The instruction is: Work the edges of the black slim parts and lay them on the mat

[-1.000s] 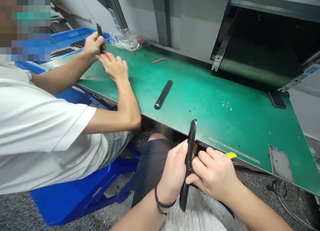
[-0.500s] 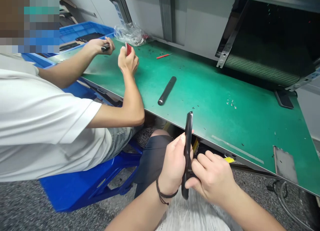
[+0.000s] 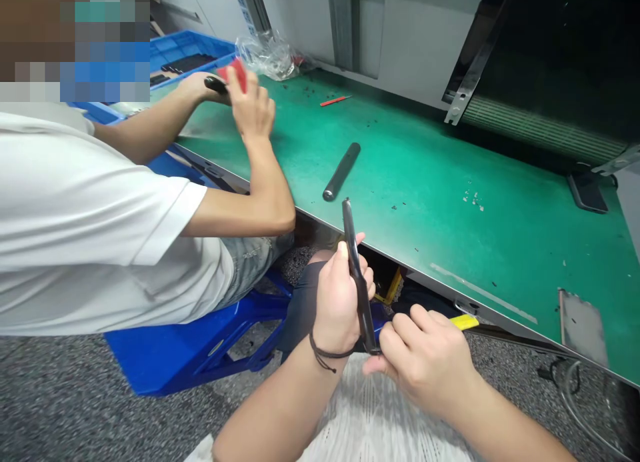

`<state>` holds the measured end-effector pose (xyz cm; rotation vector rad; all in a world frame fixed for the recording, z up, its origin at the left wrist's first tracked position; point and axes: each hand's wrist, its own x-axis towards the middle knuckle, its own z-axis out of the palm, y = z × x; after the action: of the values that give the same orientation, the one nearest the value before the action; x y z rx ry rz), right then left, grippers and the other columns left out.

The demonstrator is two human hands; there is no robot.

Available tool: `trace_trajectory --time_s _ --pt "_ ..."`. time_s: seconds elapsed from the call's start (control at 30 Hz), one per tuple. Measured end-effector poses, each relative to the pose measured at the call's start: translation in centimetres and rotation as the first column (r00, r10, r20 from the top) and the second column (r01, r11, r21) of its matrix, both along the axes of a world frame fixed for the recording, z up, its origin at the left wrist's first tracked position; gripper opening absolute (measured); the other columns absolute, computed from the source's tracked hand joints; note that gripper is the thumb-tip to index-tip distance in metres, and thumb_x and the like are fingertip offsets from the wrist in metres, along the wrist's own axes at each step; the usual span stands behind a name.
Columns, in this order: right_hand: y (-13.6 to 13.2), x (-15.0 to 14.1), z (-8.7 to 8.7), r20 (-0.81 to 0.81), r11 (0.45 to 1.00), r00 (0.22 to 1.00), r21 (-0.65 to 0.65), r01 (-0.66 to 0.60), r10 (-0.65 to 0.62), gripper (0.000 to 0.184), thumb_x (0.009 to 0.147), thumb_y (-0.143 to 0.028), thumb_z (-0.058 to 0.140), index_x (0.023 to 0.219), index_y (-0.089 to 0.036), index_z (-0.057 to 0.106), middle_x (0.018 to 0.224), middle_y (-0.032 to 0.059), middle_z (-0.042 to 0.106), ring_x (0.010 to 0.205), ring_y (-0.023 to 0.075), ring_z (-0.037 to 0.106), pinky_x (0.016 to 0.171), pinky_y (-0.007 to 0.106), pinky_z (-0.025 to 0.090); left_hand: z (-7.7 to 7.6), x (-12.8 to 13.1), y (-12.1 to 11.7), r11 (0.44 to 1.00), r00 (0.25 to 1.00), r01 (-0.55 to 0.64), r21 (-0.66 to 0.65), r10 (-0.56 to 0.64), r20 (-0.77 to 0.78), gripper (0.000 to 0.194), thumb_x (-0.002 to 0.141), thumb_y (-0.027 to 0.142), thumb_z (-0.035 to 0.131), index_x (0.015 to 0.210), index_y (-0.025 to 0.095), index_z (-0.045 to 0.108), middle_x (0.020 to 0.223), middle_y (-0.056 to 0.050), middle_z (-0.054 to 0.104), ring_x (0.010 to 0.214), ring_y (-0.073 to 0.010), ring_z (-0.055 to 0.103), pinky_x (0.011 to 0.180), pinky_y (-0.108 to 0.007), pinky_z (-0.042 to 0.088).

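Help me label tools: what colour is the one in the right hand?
The tool shows yellow beyond the right hand, best in the head view.

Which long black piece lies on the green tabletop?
The black bar in front of the thin red tool. No hand touches it, whereas another black piece is in the wearer's left hand and a third black piece in a co-worker's hand.

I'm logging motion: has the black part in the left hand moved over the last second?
Yes. In the view, the held black part has swung left at its far tip, nearer the black bar lying on the green table.
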<state>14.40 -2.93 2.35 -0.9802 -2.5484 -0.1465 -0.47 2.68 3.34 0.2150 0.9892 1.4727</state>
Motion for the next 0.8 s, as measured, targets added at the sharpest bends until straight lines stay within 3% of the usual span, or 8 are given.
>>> trace_trajectory --time_s 0.17,0.33,0.43,0.5,0.57,0.63,0.73,0.8 --pt "-0.3 0.1 -1.1 -0.102 0.998 0.993 0.017 0.055 -0.052 0.047 0.111 -0.050 0.045 0.077 -0.020 0.057 0.067 0.0014 0.044 0.066 0.0190 0.035 0.061 0.038 0.022 -0.6 -0.9 1.0 0.995 0.994 -0.092 -0.032 0.093 0.048 0.036 0.110 0.043 0.050 0.124 0.013 0.065 0.063 0.008 0.035 0.043 -0.0057 0.028 0.036 -0.015 0.024" --pt "0.3 1.3 -3.8 0.041 0.951 0.955 -0.081 0.298 -0.295 0.025 0.105 -0.016 0.046 0.124 -0.009 0.061 0.089 0.0091 0.059 0.079 0.0229 0.054 0.060 0.034 0.040 -0.5 -1.8 1.6 0.986 0.984 -0.160 -0.042 0.163 0.070 0.035 0.111 0.041 0.047 0.122 0.013 0.066 0.064 0.007 0.039 0.042 -0.0059 0.031 0.036 -0.016 0.027" --pt "0.6 2.1 -5.2 0.242 0.922 0.912 -0.120 0.367 -0.331 0.076 0.084 0.007 0.042 0.154 -0.023 0.046 0.085 0.0053 0.058 0.071 0.0225 0.057 0.053 0.030 0.038 -0.4 -1.9 1.7 0.984 0.980 -0.176 -0.036 0.178 0.083 0.034 0.111 0.040 0.048 0.119 0.013 0.066 0.062 0.008 0.037 0.041 -0.0061 0.030 0.035 -0.017 0.026" --pt "0.4 2.3 -5.3 0.206 0.888 0.915 -0.241 0.391 -0.347 0.091 0.085 0.005 0.043 0.168 -0.028 0.023 0.086 0.0044 0.060 0.070 0.0223 0.060 0.053 0.029 0.043 -0.4 -1.8 1.7 0.984 0.979 -0.176 -0.040 0.179 0.095 0.033 0.111 0.039 0.047 0.118 0.013 0.066 0.062 0.008 0.038 0.041 -0.0062 0.030 0.035 -0.017 0.025" --pt "0.0 1.9 -4.7 0.002 0.840 0.936 -0.441 0.317 -0.352 0.085 0.096 -0.007 0.047 0.170 -0.024 0.010 0.098 0.0077 0.066 0.077 0.0223 0.064 0.060 0.031 0.052 -0.5 -1.5 1.6 0.983 0.977 -0.176 -0.056 0.181 0.117 0.033 0.112 0.037 0.045 0.115 0.012 0.066 0.062 0.008 0.038 0.041 -0.0066 0.030 0.035 -0.018 0.025" --pt "-0.6 1.0 -3.7 -0.257 0.799 0.914 -0.591 0.109 -0.314 0.071 0.103 -0.024 0.055 0.167 -0.022 0.023 0.107 0.0102 0.068 0.081 0.0208 0.065 0.065 0.032 0.056 -0.7 -1.1 1.4 0.981 0.972 -0.182 -0.069 0.190 0.141 0.033 0.112 0.035 0.042 0.111 0.013 0.065 0.062 0.007 0.038 0.041 -0.0070 0.030 0.036 -0.018 0.025" --pt "-1.4 -0.5 -2.2 -0.554 0.818 0.803 -0.554 -0.159 -0.219 0.033 0.101 -0.031 0.064 0.132 -0.021 0.061 0.091 0.0047 0.065 0.072 0.0164 0.059 0.060 0.028 0.049 -1.6 -0.7 0.7 0.985 0.973 -0.165 -0.059 0.172 0.155 0.027 0.109 0.037 0.049 0.106 0.014 0.064 0.064 0.007 0.040 0.042 -0.0071 0.031 0.037 -0.018 0.027" --pt "-1.6 -1.1 -1.4 -0.672 0.860 0.713 -0.469 -0.200 -0.201 0.010 0.100 -0.026 0.064 0.107 -0.019 0.065 0.077 0.0006 0.059 0.065 0.0140 0.053 0.057 0.027 0.043 -2.5 -0.9 0.1 0.992 0.989 -0.123 -0.028 0.125 0.080 0.028 0.102 0.041 0.061 0.110 0.015 0.064 0.073 0.004 0.050 0.048 -0.0082 0.042 0.042 -0.019 0.035"
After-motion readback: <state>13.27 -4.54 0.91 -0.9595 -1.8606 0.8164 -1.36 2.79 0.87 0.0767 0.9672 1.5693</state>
